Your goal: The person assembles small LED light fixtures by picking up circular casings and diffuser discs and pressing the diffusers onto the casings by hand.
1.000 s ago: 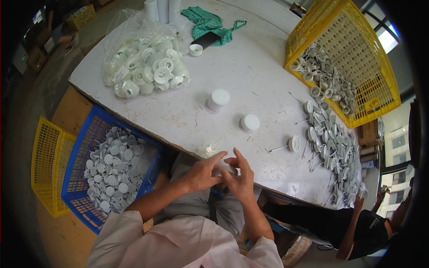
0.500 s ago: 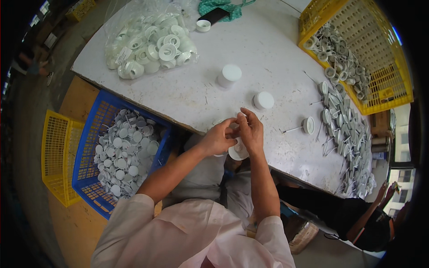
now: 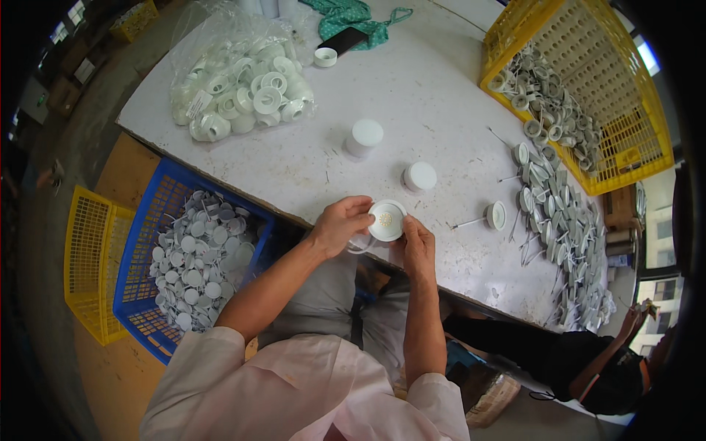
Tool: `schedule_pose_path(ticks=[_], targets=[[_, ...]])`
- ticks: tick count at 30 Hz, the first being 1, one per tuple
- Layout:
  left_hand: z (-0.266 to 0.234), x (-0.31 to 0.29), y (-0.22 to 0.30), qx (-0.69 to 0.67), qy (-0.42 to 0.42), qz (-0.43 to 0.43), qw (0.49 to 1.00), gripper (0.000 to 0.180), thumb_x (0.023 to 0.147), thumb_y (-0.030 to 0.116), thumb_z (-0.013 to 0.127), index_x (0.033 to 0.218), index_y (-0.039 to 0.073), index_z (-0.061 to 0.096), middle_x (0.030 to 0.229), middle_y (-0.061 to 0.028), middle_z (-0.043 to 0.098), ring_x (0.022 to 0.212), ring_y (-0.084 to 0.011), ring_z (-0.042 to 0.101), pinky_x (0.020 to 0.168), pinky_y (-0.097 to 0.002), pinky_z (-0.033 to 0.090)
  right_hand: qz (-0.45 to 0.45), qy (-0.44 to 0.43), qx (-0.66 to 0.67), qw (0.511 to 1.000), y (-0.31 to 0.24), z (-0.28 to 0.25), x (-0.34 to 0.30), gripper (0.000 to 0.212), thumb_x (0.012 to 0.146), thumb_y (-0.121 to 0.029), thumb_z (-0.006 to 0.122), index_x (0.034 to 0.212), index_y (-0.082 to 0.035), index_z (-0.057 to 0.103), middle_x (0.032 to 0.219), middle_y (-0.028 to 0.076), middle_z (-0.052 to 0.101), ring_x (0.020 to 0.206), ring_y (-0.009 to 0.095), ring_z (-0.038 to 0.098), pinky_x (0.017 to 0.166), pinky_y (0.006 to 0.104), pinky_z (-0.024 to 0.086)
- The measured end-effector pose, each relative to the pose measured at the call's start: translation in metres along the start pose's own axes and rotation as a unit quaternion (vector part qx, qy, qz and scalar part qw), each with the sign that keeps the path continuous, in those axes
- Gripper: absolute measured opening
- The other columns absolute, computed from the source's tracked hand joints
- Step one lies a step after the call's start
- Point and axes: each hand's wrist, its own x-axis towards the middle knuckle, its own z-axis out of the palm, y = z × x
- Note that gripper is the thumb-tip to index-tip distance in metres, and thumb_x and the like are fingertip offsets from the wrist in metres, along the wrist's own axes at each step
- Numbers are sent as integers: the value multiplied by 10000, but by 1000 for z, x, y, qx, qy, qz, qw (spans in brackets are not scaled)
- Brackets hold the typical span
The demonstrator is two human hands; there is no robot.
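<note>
Near the table's front edge, both my hands hold a white round LED lamp part [image 3: 387, 220], its open face turned up with small yellowish dots at the centre. My left hand [image 3: 342, 224] pinches its left rim with thumb and fingers. On the right rim are the closed fingers of my right hand [image 3: 418, 246]. Just below my left fingers a pale round rim [image 3: 360, 243] shows, partly hidden. Beyond my hands stand two white capped cylinders, a nearer one [image 3: 421, 177] and a farther one [image 3: 366, 138]. To the right lies a single wired white cup [image 3: 496, 215].
Wired cups [image 3: 559, 228] are heaped at right beside a tilted yellow crate [image 3: 643, 158] of sockets. At left are a blue basket [image 3: 136, 294] of white discs and a yellow basket [image 3: 84, 272]. A plastic bag [image 3: 250, 92] of white housings, phone [image 3: 344, 40] and green cloth [image 3: 360, 22] lie farther back.
My hands have moved apart to opposite sides of the round lamp part. It is now lifted a little with its dotted inside facing up. The view has shifted slightly.
</note>
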Motion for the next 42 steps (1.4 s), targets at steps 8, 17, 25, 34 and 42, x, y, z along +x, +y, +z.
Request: schedule_pose_path(ticks=[8, 17, 25, 34, 42], targets=[[16, -21, 15, 402, -37, 125, 906, 948, 628, 128, 849, 1409, 14, 323, 1234, -156, 573, 1115, -193, 570, 926, -322, 478, 83, -52, 90, 991, -7, 2, -10, 386, 971, -258, 495, 1142, 72, 602, 945, 87, 651, 750, 131, 617, 677, 248, 491], [-3, -59, 41, 474, -87, 21, 876, 1025, 726, 305, 790, 1477, 61, 136, 1163, -197, 619, 930, -250, 655, 736, -343, 553, 34, -49, 62, 996, -18, 13, -14, 318, 974, -236, 480, 1012, 55, 602, 869, 68, 606, 746, 136, 577, 675, 264, 492], [-1, -59, 16, 354, -33, 202, 913, 839, 688, 141, 815, 1379, 82, 343, 1226, -129, 585, 1149, -259, 567, 966, -371, 460, 86, -108, 104, 985, 4, 19, -21, 315, 947, -215, 491, 1017, 61, 624, 870, 59, 616, 770, 129, 573, 661, 270, 462], [-8, -74, -9, 310, 66, 235, 919, 799, 674, 130, 814, 1344, 55, 385, 1218, -144, 583, 1148, -246, 565, 974, -365, 450, -38, 202, -226, 952, -32, -28, 79, 294, 875, -248, 652, 972, 27, 616, 701, 51, 535, 614, 128, 492, 547, 277, 428], [-16, -80, -26, 280, 77, 245, 925, 769, 681, 112, 786, 1334, 55, 386, 1192, -142, 578, 1139, -245, 556, 978, -366, 435, 1, 88, -88, 992, 5, -53, 115, 227, 894, -259, 616, 801, -76, 521, 660, -24, 469, 559, 60, 436, 432, 209, 321]])
